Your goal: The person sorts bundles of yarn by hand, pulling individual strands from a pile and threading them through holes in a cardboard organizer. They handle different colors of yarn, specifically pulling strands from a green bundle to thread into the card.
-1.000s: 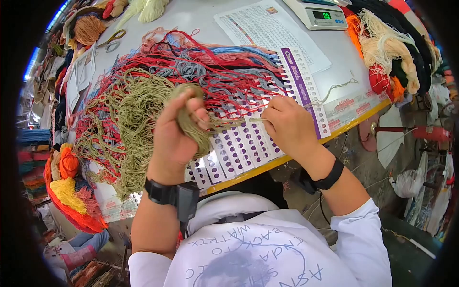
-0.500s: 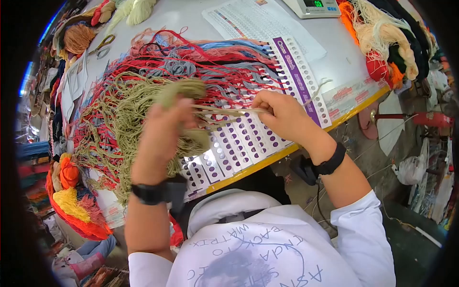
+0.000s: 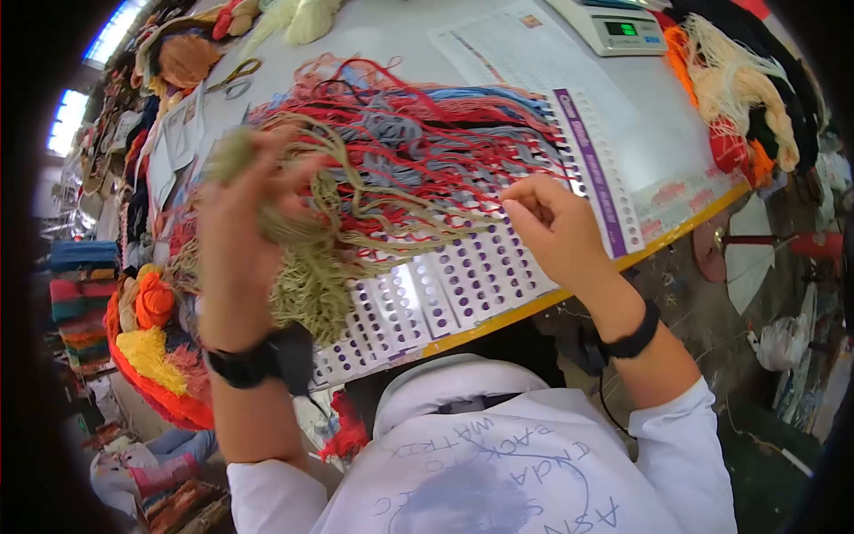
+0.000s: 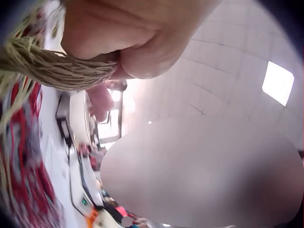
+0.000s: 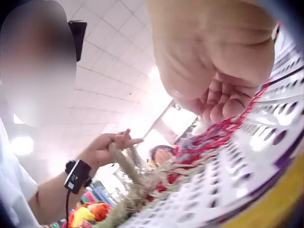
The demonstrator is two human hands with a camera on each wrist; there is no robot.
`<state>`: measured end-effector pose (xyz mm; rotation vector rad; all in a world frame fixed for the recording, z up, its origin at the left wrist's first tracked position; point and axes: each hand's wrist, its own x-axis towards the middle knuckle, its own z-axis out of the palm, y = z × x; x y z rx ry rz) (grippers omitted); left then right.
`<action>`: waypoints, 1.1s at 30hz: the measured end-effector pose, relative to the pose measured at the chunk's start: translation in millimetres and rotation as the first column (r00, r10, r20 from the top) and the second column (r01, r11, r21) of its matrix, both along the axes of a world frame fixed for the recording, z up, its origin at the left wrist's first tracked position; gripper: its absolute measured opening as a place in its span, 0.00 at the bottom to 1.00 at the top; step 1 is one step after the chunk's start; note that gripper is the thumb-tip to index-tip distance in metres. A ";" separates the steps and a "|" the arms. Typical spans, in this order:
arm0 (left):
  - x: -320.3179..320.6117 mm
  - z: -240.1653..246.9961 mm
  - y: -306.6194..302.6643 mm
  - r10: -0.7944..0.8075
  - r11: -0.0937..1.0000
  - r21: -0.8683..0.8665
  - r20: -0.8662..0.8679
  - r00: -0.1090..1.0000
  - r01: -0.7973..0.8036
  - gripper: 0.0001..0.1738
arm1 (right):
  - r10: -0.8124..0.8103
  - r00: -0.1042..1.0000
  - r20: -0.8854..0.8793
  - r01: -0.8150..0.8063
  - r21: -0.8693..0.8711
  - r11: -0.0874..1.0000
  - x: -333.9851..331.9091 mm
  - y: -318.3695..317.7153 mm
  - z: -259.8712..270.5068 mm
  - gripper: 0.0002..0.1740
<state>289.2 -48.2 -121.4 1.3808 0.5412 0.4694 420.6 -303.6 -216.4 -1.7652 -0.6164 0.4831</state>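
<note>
My left hand, blurred in the head view, grips a looped skein of olive-green thread; the left wrist view shows its strands passing under the curled fingers. Loose olive strands trail from it over red and grey threads on the table. My right hand hovers over white cards with punched holes, close to the ends of some olive strands. Its fingers hang loosely curled, with nothing seen between them in the right wrist view. Red, grey and blue threads run up to a purple-striped card.
A digital scale and printed sheets lie at the back. Scissors rest at the back left. Bundles of cream and orange yarn sit at right, orange and yellow yarn at left. A yellow edge borders the table in front.
My left hand has moved left and away with the olive skein, drawing its strands out longer. My right hand, earlier pinching olive strands, has let go and its fingers have loosened.
</note>
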 end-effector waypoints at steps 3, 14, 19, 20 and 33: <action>2.1 -14.7 -52.1 -0.234 0.806 -0.521 0.153 0.960 0.279 0.20 | 0.112 0.956 -0.271 -0.037 0.266 0.963 -33.0 28.3 42.6 0.08; -9.2 -27.4 -80.1 -0.297 0.643 -0.674 0.218 0.930 0.363 0.30 | 0.258 0.886 -0.385 -0.162 0.264 0.951 -53.3 42.0 39.2 0.07; -10.2 -38.7 -82.6 -0.228 0.687 -0.672 0.164 0.960 0.278 0.21 | 0.217 0.976 -0.016 -0.212 0.161 0.964 -60.7 41.1 57.6 0.07; -9.9 -37.2 -83.6 -0.227 0.687 -0.672 0.165 0.960 0.278 0.21 | 0.218 0.976 -0.016 -0.213 0.161 0.964 -61.5 41.9 56.6 0.07; -20.4 -36.1 -70.7 -0.236 0.789 -0.538 0.177 0.955 0.295 0.19 | 0.349 0.780 -0.519 -0.100 0.448 0.889 -63.2 40.8 39.7 0.03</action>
